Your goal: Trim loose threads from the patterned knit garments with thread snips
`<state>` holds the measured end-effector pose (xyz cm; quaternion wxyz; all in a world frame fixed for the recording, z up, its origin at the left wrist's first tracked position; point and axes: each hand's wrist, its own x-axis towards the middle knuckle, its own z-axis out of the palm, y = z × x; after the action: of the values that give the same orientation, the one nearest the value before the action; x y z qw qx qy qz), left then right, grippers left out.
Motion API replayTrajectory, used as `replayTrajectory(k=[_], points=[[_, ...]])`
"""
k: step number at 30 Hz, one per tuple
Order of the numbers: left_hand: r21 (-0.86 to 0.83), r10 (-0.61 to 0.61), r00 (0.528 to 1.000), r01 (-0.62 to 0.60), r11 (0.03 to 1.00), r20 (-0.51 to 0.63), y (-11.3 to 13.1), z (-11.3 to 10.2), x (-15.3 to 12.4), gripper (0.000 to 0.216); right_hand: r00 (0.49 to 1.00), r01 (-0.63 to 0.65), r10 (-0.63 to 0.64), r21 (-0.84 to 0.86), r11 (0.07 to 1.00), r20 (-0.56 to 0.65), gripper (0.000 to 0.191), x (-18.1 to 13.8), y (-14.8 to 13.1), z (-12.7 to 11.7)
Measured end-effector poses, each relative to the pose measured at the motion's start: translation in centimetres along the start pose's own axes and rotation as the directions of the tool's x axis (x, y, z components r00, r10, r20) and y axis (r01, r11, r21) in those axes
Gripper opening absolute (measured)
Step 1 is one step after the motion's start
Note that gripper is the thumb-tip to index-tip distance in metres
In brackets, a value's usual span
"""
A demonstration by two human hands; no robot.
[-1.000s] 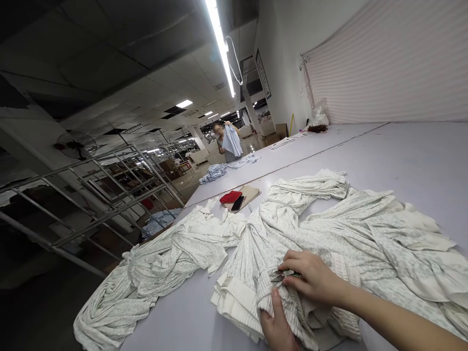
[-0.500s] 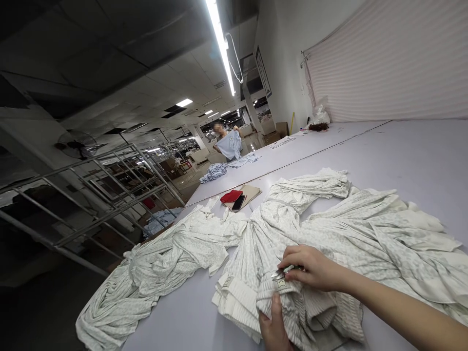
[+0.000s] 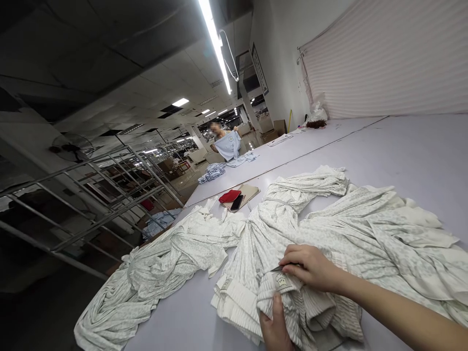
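My left hand [image 3: 275,324] grips the ribbed white band [image 3: 268,292] of a pale printed garment, its thumb pressed on the front near the lower edge of the view. A small cloth label with a printed cartoon figure [image 3: 281,280] is sewn on that band. Just above the label, my right hand [image 3: 305,265] is closed around small thread snips [image 3: 277,269]. Only a thin bit of their blade shows; the fingers cover the rest. Another ribbed band with a label [image 3: 226,284] lies to the left. Soft white garments with a grey-green print [image 3: 380,229] spread around both hands.
More printed garments [image 3: 157,273] heap along the left table edge. Beyond them lie a red cloth item [image 3: 230,196], a phone [image 3: 237,203] and a beige board [image 3: 250,192]. A metal rack [image 3: 109,204] stands left. Across the table, a person holds up a blue garment [image 3: 228,145].
The snips' blade has drawn back from over the label and turned, so the printed figure now shows more fully. My left hand keeps its hold. The view has shifted slightly.
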<state>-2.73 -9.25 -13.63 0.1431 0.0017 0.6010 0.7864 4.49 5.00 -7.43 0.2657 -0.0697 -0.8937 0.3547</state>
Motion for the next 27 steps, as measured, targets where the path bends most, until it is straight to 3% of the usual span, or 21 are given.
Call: replayTrajectory(k=[4, 8, 12, 14, 17, 20, 24, 27], points=[[-0.198, -0.097, 0.994, 0.107, 0.974, 0.056, 0.6, 0.4, -0.9, 0.049, 0.995, -0.087, 0.089, 0.053, 0.995, -0.037, 0.019, -1.9, -1.3, 0.0], [-0.433, -0.286, 0.950, 0.311, 0.846, 0.125, 1.1, 0.1, -1.6, 0.034, 0.994, -0.102, 0.102, -0.010, 0.995, -0.029, 0.028, -3.2, -1.7, 0.9], [-0.481, -0.395, 0.917, 0.369, 0.796, 0.051, 0.9, -1.3, -1.5, 0.034, 0.973, -0.207, 0.206, 0.004, 0.978, -0.099, 0.025, -3.4, -0.9, 1.7], [-0.494, -0.432, 0.895, 0.427, 0.757, 0.112, 0.8, -1.9, -1.6, 0.039, 0.968, -0.214, 0.222, 0.080, 0.974, -0.116, 0.024, -3.7, -0.9, 1.8], [-0.487, -0.382, 0.890, 0.456, 0.745, 0.249, 0.8, -2.3, -2.5, 0.038, 0.981, -0.147, 0.171, 0.221, 0.964, -0.089, 0.023, -4.9, -1.7, 1.5], [-0.476, -0.256, 0.905, 0.400, 0.783, 0.340, 0.9, -2.2, -3.7, 0.024, 0.990, -0.117, 0.134, 0.283, 0.952, -0.042, 0.020, -5.9, -2.6, 0.9], [-0.469, -0.214, 0.912, 0.368, 0.803, 0.349, 0.7, -2.0, -4.3, 0.019, 0.983, -0.184, 0.182, 0.275, 0.944, 0.031, 0.026, -6.7, -2.6, 0.2], [-0.455, -0.194, 0.916, 0.348, 0.820, 0.352, 0.5, -1.9, -4.3, 0.017, 0.994, -0.113, 0.113, 0.166, 0.980, 0.007, 0.025, -7.1, -2.2, -0.1]])
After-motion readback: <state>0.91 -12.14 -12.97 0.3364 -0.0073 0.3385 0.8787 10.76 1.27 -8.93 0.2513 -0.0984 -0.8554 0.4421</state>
